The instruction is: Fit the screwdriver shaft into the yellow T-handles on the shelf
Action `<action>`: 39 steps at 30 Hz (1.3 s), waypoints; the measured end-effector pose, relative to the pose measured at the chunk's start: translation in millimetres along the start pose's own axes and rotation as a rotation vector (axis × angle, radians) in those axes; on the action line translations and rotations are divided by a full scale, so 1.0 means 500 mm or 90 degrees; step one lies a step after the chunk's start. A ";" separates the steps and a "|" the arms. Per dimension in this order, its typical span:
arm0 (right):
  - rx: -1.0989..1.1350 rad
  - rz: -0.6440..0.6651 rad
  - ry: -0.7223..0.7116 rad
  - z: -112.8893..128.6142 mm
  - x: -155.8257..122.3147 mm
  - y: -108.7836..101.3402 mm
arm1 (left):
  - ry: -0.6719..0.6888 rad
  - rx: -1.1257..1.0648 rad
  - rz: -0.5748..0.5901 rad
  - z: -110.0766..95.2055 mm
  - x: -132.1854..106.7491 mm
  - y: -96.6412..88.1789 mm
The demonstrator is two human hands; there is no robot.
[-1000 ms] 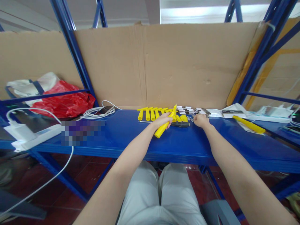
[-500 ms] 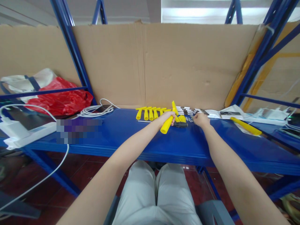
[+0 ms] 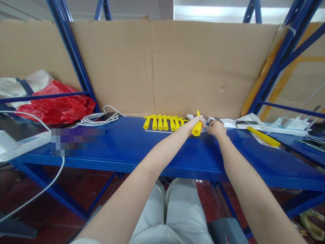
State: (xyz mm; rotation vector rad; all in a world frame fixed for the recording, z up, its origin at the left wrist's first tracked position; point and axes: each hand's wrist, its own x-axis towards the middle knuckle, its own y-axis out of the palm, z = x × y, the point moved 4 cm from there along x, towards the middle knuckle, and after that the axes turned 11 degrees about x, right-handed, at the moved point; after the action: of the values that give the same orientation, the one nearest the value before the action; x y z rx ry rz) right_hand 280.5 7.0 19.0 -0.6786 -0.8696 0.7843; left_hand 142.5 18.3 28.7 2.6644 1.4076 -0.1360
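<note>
My left hand [image 3: 200, 120] is closed around a yellow plastic handle [image 3: 196, 130] with a T-shaped top, its round hollow end facing me. Close on its right, my right hand [image 3: 217, 128] has its fingers pinched together over small shiny pieces [image 3: 205, 128]; whatever lies between the fingertips is too small to name. Left of my hands several similar yellow handles [image 3: 154, 124] lie in a row, the last partly hidden by my left forearm. A thin metal rod [image 3: 157, 131] lies in front of them. White-and-black strips [image 3: 191, 116] show behind my left hand.
On the blue table [image 3: 122, 145], a coiled white cable [image 3: 98, 119] and red plastic bag [image 3: 57, 103] are at left. A long yellow piece [image 3: 264, 137] and white packets [image 3: 250, 122] lie at right. Cardboard [image 3: 188, 67] stands behind, between blue posts [image 3: 69, 56].
My left hand has moved right with the yellow handle, closer to my right hand. The handle now points more toward me. My right hand stays over the small pieces. The view has shifted slightly.
</note>
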 end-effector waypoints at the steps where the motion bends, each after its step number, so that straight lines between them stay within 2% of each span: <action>1: 0.001 0.002 0.000 0.000 0.000 0.000 | -0.016 0.006 -0.003 0.002 0.001 0.003; 6: 0.003 0.018 0.014 0.010 -0.006 -0.006 | -0.096 0.035 -0.040 0.010 0.005 -0.002; 11: -0.001 0.070 -0.037 0.026 -0.011 0.000 | -0.055 0.081 -0.110 0.005 -0.012 -0.041; 16: -0.037 0.163 -0.093 0.035 -0.014 0.026 | 0.017 0.179 -0.208 -0.011 -0.066 -0.116; 21: -0.065 0.209 -0.132 0.038 -0.017 0.039 | 0.105 0.234 -0.330 -0.019 -0.132 -0.208; 25: -0.105 0.254 -0.118 0.039 -0.025 0.041 | 0.073 0.217 -0.421 0.002 -0.158 -0.256; 29: -0.120 0.257 -0.103 0.041 -0.028 0.042 | 0.106 0.182 -0.455 0.017 -0.154 -0.260; 32: -0.105 0.247 -0.120 0.044 -0.025 0.046 | 0.134 0.184 -0.447 0.021 -0.149 -0.250; 39: -0.099 0.249 -0.148 0.037 -0.013 0.062 | 0.142 0.207 -0.430 0.020 -0.147 -0.248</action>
State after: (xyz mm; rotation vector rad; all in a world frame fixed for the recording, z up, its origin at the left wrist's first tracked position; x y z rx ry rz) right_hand 252.2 22.1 1.1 -0.9243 -1.0301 1.1714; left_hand -1.6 25.9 20.3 2.3522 2.5029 -0.1402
